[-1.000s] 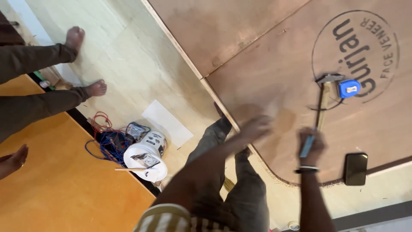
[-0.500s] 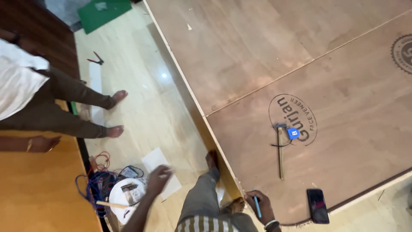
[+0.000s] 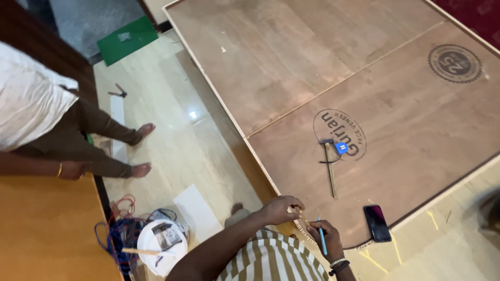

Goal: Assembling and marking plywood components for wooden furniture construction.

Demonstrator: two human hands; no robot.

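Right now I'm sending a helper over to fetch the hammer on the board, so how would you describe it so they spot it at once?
Start at the big brown plywood sheet on the floor and find the round printed stamp near its middle. The hammer lies across the stamp's lower edge, its pale wooden handle pointing toward the near edge. Unlike the small blue object beside its head and the dark phone nearer the edge, it is long and thin.

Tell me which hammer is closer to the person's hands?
The long wooden-handled hammer lying on the brown plywood sheet, beside the small blue object. The other, small dark hammer lies far off on the pale floor near the green board.
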